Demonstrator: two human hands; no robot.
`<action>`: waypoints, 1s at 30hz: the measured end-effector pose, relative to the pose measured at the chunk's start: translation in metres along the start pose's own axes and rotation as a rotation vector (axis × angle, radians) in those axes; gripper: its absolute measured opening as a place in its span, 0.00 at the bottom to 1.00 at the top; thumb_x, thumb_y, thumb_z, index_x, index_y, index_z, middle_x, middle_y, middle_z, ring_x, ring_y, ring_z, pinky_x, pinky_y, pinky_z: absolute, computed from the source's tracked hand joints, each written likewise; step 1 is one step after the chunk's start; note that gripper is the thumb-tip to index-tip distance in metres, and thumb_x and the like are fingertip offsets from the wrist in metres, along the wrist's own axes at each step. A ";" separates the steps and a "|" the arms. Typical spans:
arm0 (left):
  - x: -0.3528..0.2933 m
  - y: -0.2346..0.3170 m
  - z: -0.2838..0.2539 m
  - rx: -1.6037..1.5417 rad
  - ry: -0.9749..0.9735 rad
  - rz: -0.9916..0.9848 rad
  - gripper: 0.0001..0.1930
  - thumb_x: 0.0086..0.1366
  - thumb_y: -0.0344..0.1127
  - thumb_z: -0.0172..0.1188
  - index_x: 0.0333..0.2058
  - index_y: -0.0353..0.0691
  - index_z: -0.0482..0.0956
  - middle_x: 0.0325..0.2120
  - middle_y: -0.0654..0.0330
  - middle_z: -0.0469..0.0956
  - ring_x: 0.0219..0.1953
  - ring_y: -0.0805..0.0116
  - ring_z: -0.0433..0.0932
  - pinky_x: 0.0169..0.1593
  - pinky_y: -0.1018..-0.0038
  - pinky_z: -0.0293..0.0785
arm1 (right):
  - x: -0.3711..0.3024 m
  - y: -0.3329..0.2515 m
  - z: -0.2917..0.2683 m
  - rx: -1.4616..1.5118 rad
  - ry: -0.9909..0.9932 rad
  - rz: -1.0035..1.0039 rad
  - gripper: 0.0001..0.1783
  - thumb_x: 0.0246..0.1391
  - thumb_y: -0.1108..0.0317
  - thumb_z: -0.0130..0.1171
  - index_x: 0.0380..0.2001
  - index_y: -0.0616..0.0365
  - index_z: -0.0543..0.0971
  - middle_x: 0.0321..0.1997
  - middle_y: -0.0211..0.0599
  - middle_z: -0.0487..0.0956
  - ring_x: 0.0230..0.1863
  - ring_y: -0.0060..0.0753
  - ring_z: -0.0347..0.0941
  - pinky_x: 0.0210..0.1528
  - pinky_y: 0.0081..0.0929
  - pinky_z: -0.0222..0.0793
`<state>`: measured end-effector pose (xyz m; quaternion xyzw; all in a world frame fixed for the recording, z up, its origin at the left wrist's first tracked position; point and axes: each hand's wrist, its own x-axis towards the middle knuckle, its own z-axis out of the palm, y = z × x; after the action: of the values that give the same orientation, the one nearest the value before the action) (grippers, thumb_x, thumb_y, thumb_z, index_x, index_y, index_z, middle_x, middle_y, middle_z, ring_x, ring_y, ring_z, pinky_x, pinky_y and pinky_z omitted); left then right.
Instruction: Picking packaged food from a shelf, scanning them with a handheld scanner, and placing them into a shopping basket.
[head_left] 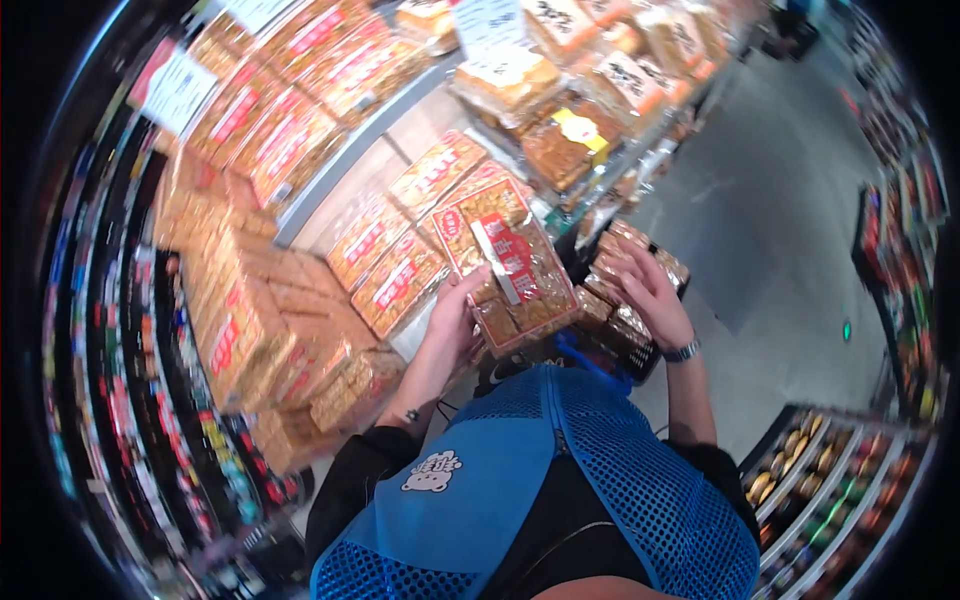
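Observation:
My left hand (456, 312) grips the left edge of a clear-wrapped packet of golden-brown pastry blocks (512, 262) with a red and white label. The packet is held up in front of me, label facing up. On the right, my right hand (650, 298) is held with fingers spread and nothing in it. It hovers over or touches similar wrapped packets (597, 308) in a dark crate (637, 362); which of the two I cannot tell. Just beyond the held packet, matching packets (400, 280) lie in rows on the display shelf (352, 190).
Stacked pastry packets (245, 320) rise at the left of the display. Price signs (180, 92) stand on the upper tier. Other wrapped cakes (575, 140) sit beyond the crate. Grey floor (760, 220) runs along the right, with a goods rack (830, 480) at the lower right.

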<state>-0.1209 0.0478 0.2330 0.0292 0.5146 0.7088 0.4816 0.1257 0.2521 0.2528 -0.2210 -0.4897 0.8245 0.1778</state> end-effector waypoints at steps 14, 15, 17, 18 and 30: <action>-0.024 0.125 -0.059 0.620 0.573 0.405 0.33 0.51 0.33 0.75 0.51 0.31 0.67 0.44 0.50 0.81 0.45 0.62 0.81 0.49 0.67 0.80 | 0.000 0.085 -0.094 -0.338 0.008 -0.003 0.30 0.60 0.68 0.62 0.64 0.59 0.65 0.49 0.39 0.77 0.49 0.25 0.74 0.51 0.23 0.72; -0.001 0.129 -0.090 0.852 0.610 0.492 0.36 0.48 0.37 0.77 0.52 0.31 0.67 0.43 0.49 0.81 0.46 0.61 0.81 0.49 0.68 0.78 | -0.003 0.085 -0.093 -0.327 0.032 0.010 0.28 0.60 0.70 0.62 0.62 0.58 0.67 0.49 0.38 0.77 0.49 0.25 0.74 0.51 0.23 0.72; 0.034 0.149 -0.108 1.082 0.629 0.595 0.39 0.45 0.40 0.79 0.52 0.31 0.67 0.42 0.47 0.81 0.47 0.60 0.80 0.49 0.69 0.77 | -0.008 0.085 -0.090 -0.298 0.081 0.025 0.26 0.60 0.72 0.61 0.61 0.57 0.68 0.49 0.39 0.78 0.49 0.24 0.75 0.51 0.23 0.72; 0.049 0.163 -0.095 1.244 0.555 0.464 0.40 0.43 0.43 0.79 0.52 0.31 0.68 0.43 0.46 0.80 0.48 0.59 0.79 0.51 0.68 0.76 | -0.013 0.090 -0.093 -0.297 0.107 0.014 0.26 0.60 0.72 0.61 0.61 0.57 0.68 0.49 0.39 0.78 0.49 0.24 0.75 0.51 0.23 0.72; 0.202 0.268 -0.184 1.807 0.089 -0.170 0.27 0.46 0.43 0.76 0.44 0.36 0.82 0.40 0.54 0.83 0.42 0.59 0.81 0.44 0.59 0.77 | -0.119 0.165 -0.090 -0.258 0.603 0.054 0.23 0.62 0.67 0.60 0.59 0.59 0.71 0.42 0.32 0.82 0.43 0.21 0.76 0.42 0.19 0.71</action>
<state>-0.5025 0.0614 0.2579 0.3302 0.8930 -0.0021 0.3057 0.2612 0.1821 0.0915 -0.4887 -0.5092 0.6576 0.2634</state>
